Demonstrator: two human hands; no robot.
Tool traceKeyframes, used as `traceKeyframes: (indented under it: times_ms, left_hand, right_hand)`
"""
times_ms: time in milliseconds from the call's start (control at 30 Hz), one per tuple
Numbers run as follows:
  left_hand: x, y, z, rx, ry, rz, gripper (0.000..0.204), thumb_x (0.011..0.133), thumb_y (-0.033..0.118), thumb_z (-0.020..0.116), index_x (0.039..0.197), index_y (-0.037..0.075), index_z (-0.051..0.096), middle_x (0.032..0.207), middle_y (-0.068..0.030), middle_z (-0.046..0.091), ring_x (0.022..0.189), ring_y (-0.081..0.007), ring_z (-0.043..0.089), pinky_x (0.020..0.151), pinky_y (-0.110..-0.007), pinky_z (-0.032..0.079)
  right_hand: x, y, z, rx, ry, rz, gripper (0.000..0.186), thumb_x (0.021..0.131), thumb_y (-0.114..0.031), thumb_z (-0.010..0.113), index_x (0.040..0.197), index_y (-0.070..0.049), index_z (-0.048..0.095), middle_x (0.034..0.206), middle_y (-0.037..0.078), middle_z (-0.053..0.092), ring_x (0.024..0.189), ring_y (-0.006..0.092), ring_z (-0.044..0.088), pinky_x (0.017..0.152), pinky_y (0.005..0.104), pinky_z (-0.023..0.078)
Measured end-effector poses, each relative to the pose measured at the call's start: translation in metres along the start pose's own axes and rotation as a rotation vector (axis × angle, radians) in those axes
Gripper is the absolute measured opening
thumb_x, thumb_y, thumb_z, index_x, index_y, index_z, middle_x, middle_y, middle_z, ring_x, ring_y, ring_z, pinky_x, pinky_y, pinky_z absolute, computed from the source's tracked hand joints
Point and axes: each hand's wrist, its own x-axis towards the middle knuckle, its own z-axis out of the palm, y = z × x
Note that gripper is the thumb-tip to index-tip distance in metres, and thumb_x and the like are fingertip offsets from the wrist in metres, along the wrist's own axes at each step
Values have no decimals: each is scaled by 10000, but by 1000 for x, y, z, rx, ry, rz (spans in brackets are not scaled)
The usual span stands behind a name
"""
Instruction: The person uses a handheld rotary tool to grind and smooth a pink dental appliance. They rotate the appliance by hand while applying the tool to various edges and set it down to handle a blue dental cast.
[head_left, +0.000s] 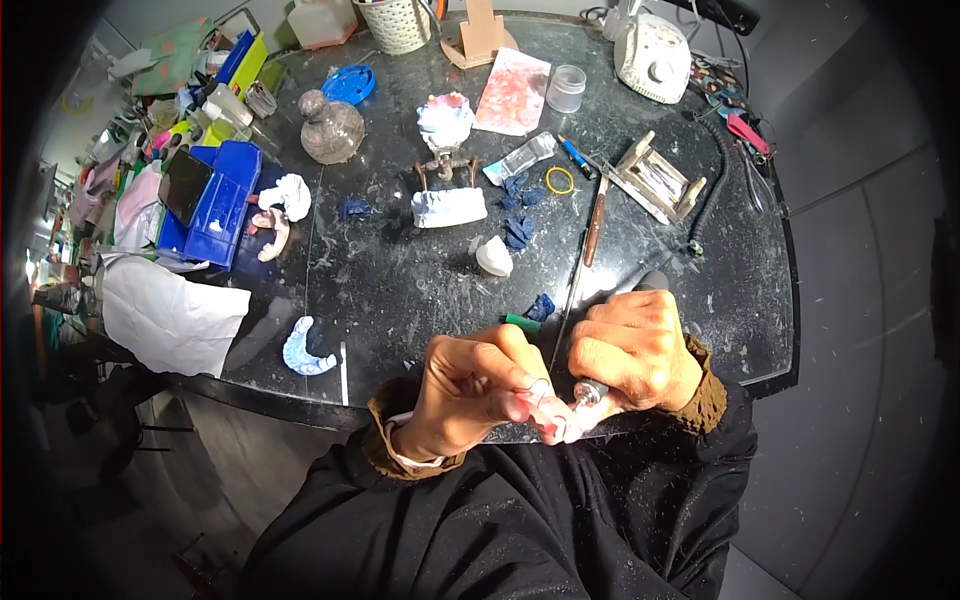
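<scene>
My left hand (468, 385) is closed, pinching a small pink dental plate (550, 417) at the table's near edge. A thin wire loop shows at its top. My right hand (635, 352) is wrapped around a rotary handpiece (591, 391). The handpiece's metal nose points down toward the plate, and its dark rear end sticks out beyond the knuckles. Fingers hide much of the plate, and whether the bur touches it I cannot tell. Just beyond my hands lie a green piece (522, 323) and a crumpled dark blue scrap (540, 307).
A plaster model on a metal articulator (447, 205) stands mid-table. A blue-white dental arch (305, 348) lies left, near white paper (170, 310) and a blue box (225, 205). A brown-handled knife (595, 225), wooden frame (655, 180), coiled cord (722, 150) and white control unit (652, 60) occupy the right.
</scene>
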Motion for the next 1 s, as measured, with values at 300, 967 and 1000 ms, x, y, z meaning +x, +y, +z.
traceKeyframes:
  times_ms: [300,967,1000]
  left_hand:
    - [1,-7,5,-44,12,-18,146,783,74,699,888,10,621,781,-96,542,672,-206,589,570,-324,517]
    - [-1,-15,6,-112,44,-11,149,792,84,694,895,0,627,831,-94,576,725,-144,611,648,-289,536]
    - [-1,-14,7,-110,52,-18,149,795,87,693,896,-1,628,834,-92,577,715,-141,606,640,-280,529]
  right_hand:
    - [-2,-1,2,151,-1,104,430,612,-452,696,690,-88,482,586,25,454,484,202,514,412,313,380]
    - [-4,0,6,386,-6,162,461,643,-476,735,717,-79,513,576,37,475,485,242,522,426,335,378]
    - [-4,1,6,392,-8,157,459,644,-473,735,715,-77,514,578,39,476,484,244,520,425,336,377]
